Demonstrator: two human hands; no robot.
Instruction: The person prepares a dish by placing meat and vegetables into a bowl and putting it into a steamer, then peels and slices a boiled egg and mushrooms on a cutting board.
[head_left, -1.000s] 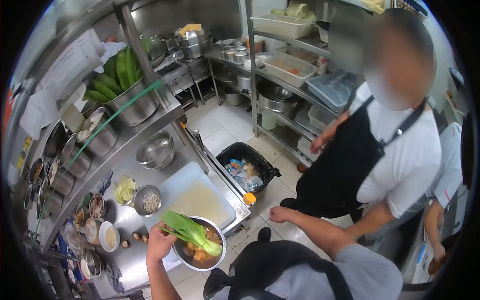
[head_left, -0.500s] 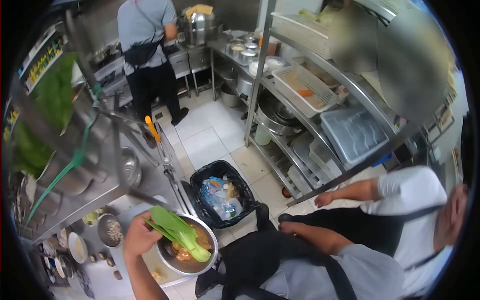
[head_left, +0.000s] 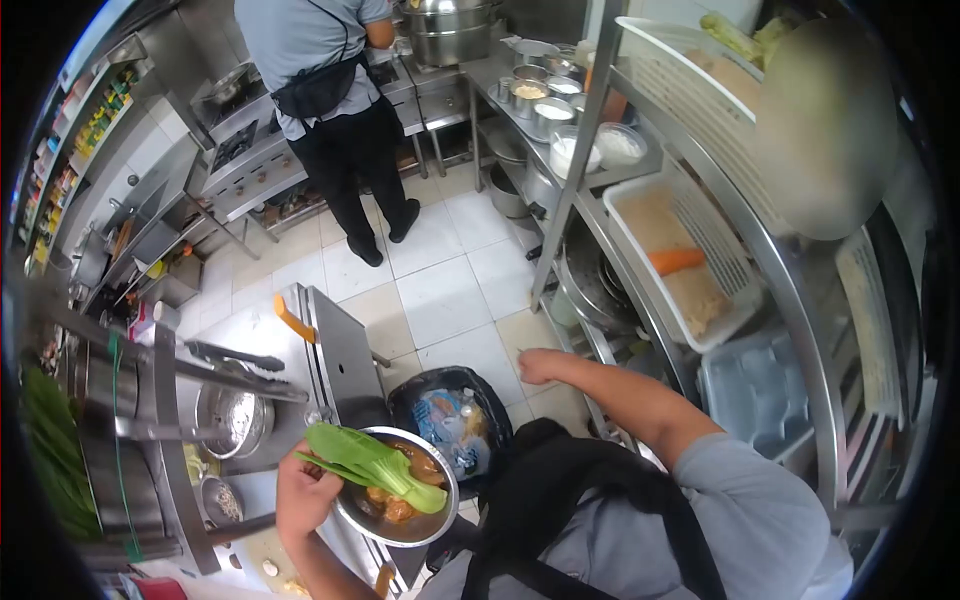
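Note:
My left hand (head_left: 308, 492) is closed on the rim of a metal bowl (head_left: 449, 508). In the bowl are brown, saucy pieces that look like meat (head_left: 400, 507). A green bok choy (head_left: 385, 470) lies across the top, its leaves reaching over the rim by my fingers and its pale stem end toward the right side. My thumb and fingers are partly behind the leaves and the bowl. Stretched out ahead on the right, my right hand (head_left: 541, 366) is loosely curled, with nothing visible in it, over the floor beside the rack.
A bin with a black bag (head_left: 402, 389) stands just beyond the bowl. On the right is a metal rack (head_left: 566, 195) with baskets, one holding a carrot (head_left: 676, 262). At the left is a steel counter with an orange-handled tool (head_left: 295, 318). A person (head_left: 345, 150) stands at the stoves.
I have moved forward and the view has shifted toward the stoves. The bowl stays in my left hand. My right arm has swung forward. The person in white is out of view.

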